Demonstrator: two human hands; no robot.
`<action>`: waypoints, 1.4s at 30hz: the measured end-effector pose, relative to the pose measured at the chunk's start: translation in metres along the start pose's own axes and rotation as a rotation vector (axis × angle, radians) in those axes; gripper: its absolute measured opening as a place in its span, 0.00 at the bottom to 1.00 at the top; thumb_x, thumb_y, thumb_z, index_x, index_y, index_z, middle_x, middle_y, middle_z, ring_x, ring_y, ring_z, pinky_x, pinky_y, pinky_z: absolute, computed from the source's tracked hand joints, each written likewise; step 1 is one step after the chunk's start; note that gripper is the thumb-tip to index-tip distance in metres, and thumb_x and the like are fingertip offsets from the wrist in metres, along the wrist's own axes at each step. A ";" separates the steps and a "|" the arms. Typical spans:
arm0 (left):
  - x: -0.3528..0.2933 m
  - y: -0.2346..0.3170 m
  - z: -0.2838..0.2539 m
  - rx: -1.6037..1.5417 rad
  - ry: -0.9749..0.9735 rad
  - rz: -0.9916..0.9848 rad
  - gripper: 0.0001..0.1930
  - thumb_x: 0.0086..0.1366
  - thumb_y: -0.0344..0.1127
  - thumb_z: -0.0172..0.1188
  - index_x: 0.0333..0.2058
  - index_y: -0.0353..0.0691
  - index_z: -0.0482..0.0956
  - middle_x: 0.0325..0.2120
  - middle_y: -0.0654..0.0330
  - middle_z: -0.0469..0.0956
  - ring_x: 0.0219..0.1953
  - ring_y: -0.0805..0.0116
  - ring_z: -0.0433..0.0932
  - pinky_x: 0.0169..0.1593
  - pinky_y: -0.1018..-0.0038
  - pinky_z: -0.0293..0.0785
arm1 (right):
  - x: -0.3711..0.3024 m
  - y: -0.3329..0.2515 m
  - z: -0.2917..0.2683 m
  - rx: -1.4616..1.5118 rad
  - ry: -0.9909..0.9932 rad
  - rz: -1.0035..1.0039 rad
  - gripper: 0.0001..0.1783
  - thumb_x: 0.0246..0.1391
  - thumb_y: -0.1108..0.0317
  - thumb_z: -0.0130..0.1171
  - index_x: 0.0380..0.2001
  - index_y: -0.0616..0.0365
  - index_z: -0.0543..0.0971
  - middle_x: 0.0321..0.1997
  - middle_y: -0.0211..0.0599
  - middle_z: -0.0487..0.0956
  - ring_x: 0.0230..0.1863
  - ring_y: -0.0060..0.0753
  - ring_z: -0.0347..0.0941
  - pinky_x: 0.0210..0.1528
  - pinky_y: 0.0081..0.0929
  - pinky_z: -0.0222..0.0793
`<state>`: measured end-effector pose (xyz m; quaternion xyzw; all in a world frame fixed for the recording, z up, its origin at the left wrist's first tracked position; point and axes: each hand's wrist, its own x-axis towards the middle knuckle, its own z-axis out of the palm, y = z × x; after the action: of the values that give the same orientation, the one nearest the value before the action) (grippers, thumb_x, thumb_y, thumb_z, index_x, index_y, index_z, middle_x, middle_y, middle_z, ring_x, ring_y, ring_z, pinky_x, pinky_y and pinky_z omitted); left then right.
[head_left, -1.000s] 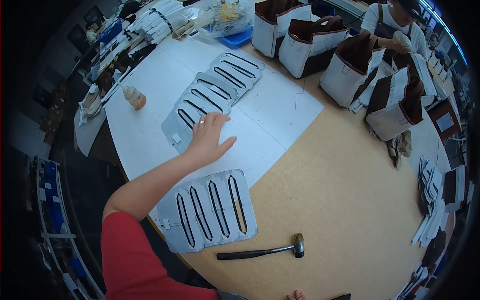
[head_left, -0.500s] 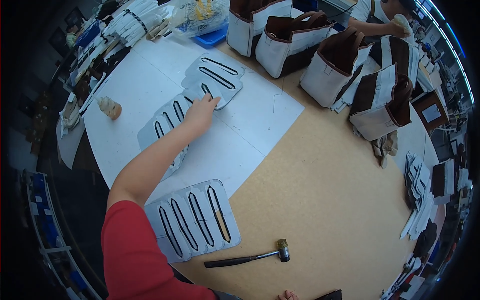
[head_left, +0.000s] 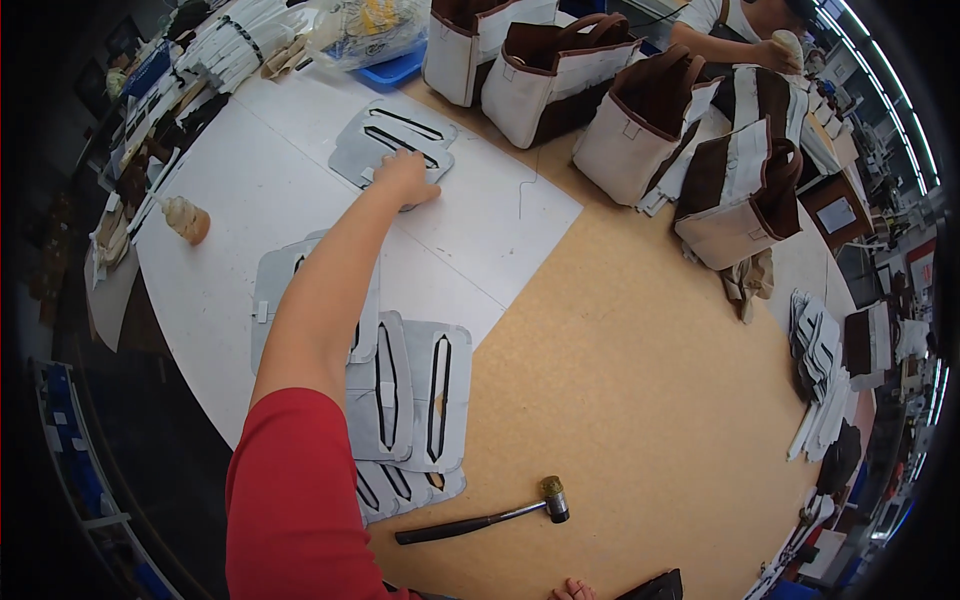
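Note:
My left hand (head_left: 403,178) reaches across to the far grey panels (head_left: 350,150), which overlap and have long black-edged slots. Its fingertips rest on the upper panel, and the thumb stands apart to the right. Under my left forearm lies a middle group of grey panels (head_left: 268,300), partly hidden. Two slotted panels (head_left: 455,390) lie nearer, on top of a stack of similar panels (head_left: 450,485). Just a few fingers of my right hand (head_left: 573,590) show at the lower edge; what they do is hidden. A dark flat object (head_left: 652,586) is beside them.
A mallet (head_left: 485,520) with a black handle lies on the tan board (head_left: 620,400). White-and-brown bags (head_left: 630,150) stand along the far right. A bottle (head_left: 186,220) with amber contents is on the white sheet (head_left: 230,150) at left. Another person (head_left: 735,40) sits beyond the bags.
My left hand has shifted slightly up and left to the far panels. Slotted panels from the middle group now lie over the near stack. The whole view has shifted a little.

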<state>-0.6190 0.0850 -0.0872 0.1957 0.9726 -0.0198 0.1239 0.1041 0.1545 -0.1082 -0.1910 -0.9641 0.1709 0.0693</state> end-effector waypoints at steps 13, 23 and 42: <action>-0.005 0.003 0.024 0.011 0.365 0.046 0.18 0.56 0.26 0.52 0.47 0.45 0.70 0.39 0.53 0.72 0.39 0.52 0.76 0.41 0.62 0.74 | -0.006 0.003 -0.001 0.074 -0.100 0.053 0.16 0.49 0.68 0.58 0.43 0.57 0.73 0.52 0.48 0.72 0.52 0.53 0.66 0.55 0.49 0.58; -0.310 0.037 -0.051 -0.629 0.575 0.423 0.20 0.48 0.19 0.53 0.42 0.40 0.72 0.29 0.56 0.70 0.26 0.58 0.73 0.29 0.68 0.71 | -0.012 0.008 -0.001 0.176 -0.108 0.088 0.15 0.49 0.69 0.53 0.43 0.58 0.73 0.55 0.49 0.69 0.57 0.55 0.60 0.59 0.46 0.53; -0.559 0.063 0.069 -0.973 0.701 0.696 0.09 0.64 0.30 0.52 0.40 0.33 0.76 0.30 0.62 0.73 0.27 0.76 0.72 0.31 0.82 0.67 | -0.047 -0.002 0.008 0.543 0.397 -0.065 0.14 0.54 0.75 0.50 0.44 0.60 0.73 0.45 0.45 0.69 0.46 0.39 0.68 0.48 0.28 0.64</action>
<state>-0.0795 -0.0734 -0.0142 0.4132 0.7344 0.5238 -0.1246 0.1452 0.1318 -0.1181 -0.1645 -0.8567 0.3785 0.3094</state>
